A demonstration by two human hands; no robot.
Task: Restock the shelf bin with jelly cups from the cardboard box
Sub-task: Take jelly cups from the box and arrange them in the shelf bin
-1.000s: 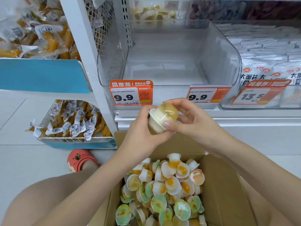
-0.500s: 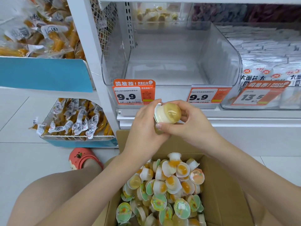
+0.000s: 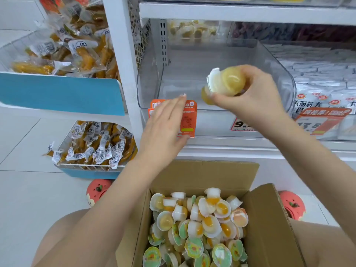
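Note:
My right hand (image 3: 250, 99) grips yellow jelly cups (image 3: 226, 83) and holds them at the front lip of the clear shelf bin (image 3: 152, 83), which has nothing on its floor. At least two cups show in the grip, one tucked below the other. My left hand (image 3: 165, 124) is flat with straight fingers and holds nothing; it hangs in front of the orange price tag (image 3: 189, 120). Below, the open cardboard box (image 3: 204, 176) holds a heap of several jelly cups (image 3: 200, 218).
Wire baskets of packaged yellow snacks (image 3: 63, 53) hang at left, another basket (image 3: 96, 145) sits below. A clear bin of white packets (image 3: 323, 78) stands to the right. White shelf post (image 3: 123, 64) rises left of the bin. My knees and red slippers (image 3: 97, 189) flank the box.
My right hand lifted the jelly cups up and right to the bin's front. My left hand let go of them, opened flat and dropped leftward. The camera moved closer to the shelf.

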